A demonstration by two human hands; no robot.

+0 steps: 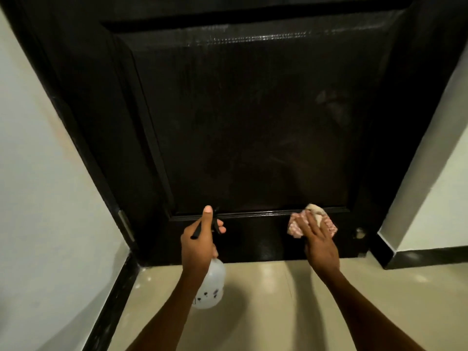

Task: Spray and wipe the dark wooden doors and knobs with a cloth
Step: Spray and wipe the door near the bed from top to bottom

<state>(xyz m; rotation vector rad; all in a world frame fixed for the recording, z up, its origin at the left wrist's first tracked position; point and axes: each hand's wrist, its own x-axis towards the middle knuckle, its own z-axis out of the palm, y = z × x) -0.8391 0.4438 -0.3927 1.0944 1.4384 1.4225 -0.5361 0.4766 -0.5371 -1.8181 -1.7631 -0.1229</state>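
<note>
Pale walls (38,173) and a cream tiled floor (278,300) frame the dark wooden door (253,122), with a black skirting board (111,300) along the left wall. Low on the door, the right hand (320,243) presses a pink-and-white cloth (312,222) flat under spread fingers. Well apart to its left, the left hand (200,239) grips a translucent spray bottle (211,287) by its black trigger head, thumb raised.

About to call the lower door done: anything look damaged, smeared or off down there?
Yes. Pale scuffed patches mar the dark door at its bottom right corner, right of the cloth under the right hand. Faint smears show on the panel above. The left hand holds the spray bottle.
</note>
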